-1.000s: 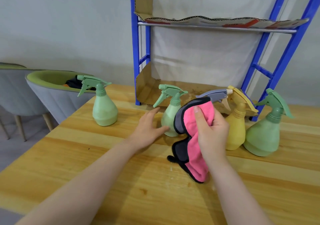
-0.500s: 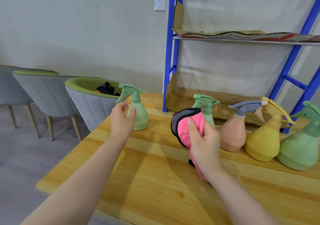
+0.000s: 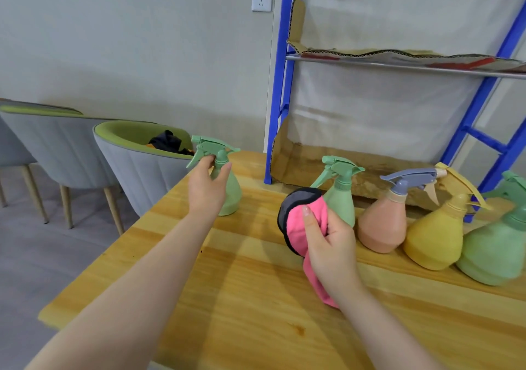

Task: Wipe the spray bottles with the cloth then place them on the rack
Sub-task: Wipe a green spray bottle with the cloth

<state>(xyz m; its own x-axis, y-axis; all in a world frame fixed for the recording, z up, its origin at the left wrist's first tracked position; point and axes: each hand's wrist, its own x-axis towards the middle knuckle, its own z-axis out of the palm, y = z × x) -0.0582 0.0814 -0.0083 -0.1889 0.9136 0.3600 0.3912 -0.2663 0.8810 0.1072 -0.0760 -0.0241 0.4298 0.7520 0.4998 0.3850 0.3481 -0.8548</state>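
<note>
My left hand (image 3: 206, 188) curls around the neck of the green spray bottle (image 3: 230, 190) standing near the tabletop's (image 3: 256, 312) far left edge. My right hand (image 3: 331, 244) clutches the pink cloth (image 3: 299, 227), bunched, above mid-table just before the other bottles.

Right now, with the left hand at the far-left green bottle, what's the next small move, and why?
Probably close the left hand around the neck of the far-left green bottle and lift it toward the pink cloth. Its fingers already curl at the neck under the trigger, the bottle stands on the table, and the right hand holds the cloth ready.
</note>
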